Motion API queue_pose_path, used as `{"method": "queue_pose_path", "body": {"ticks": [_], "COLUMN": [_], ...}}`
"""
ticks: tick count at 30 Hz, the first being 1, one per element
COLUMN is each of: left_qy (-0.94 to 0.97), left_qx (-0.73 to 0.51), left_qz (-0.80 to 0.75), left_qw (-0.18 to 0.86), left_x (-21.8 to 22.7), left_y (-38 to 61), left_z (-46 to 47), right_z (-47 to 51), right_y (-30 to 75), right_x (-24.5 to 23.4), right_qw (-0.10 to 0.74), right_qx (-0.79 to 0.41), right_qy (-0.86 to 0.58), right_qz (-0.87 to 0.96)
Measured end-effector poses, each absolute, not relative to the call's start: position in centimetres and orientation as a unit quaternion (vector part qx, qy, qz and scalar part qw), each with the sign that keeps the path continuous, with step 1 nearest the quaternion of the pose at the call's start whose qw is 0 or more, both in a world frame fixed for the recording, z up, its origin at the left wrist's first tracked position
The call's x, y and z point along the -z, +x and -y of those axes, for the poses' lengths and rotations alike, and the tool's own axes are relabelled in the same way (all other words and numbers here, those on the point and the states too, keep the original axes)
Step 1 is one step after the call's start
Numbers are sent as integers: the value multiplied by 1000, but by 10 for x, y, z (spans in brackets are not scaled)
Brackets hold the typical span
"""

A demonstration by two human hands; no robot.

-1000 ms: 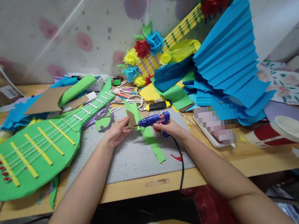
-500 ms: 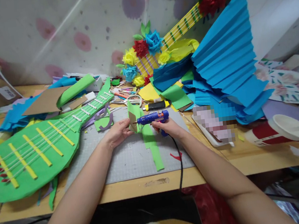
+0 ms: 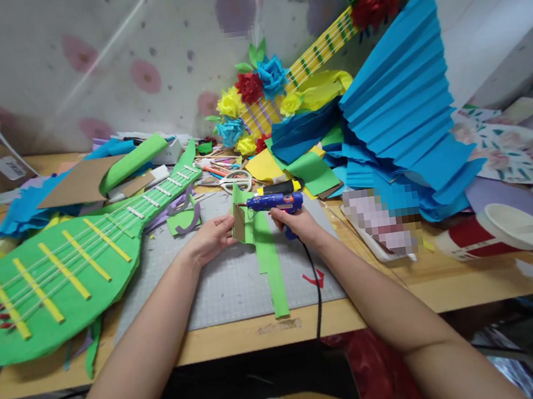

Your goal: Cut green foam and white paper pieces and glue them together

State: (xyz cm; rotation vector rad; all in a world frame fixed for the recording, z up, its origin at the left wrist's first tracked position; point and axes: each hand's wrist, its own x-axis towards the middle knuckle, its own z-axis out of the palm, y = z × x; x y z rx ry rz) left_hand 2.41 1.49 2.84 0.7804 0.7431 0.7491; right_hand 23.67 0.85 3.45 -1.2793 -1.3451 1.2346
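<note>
Over a grey cutting mat point(image 3: 220, 296) on a wooden table point(image 3: 206, 344), the left hand point(image 3: 213, 239) pinches cardboard point(image 3: 239, 222) partly covered in green paper point(image 3: 263, 245), its brown face bare and the paper's long end seemingly unglued, while the right hand point(image 3: 301, 224) grips a blue glue gun point(image 3: 271, 203), nozzle by the cardboard.

The one camera sat on the person's head, above and on the near side of the grey cutting mat point(image 3: 229, 288), looking forward and down across it. It was close: the left hand point(image 3: 210, 240) and the right hand point(image 3: 303, 224) showed over the mat within arm's reach. The view spread wide, from the green paper guitar point(image 3: 62, 276) left of the mat to the cup point(image 3: 475, 235) well right of it, and up to the patterned wall point(image 3: 176, 16) beyond.
</note>
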Motion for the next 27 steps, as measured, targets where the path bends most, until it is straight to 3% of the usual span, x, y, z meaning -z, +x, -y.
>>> {"method": "queue_pose_path", "body": {"ticks": [27], "left_qy": [344], "left_qx": [-381], "left_qz": [-341], "left_qw": [788], "left_x": [-29], "left_y": [17], "left_z": [-18], "right_z": [-12], "right_y": [247], "right_x": [-22], "right_qw": [390], "right_qx": [-452], "right_qy": [-573], "right_qz": [561]}}
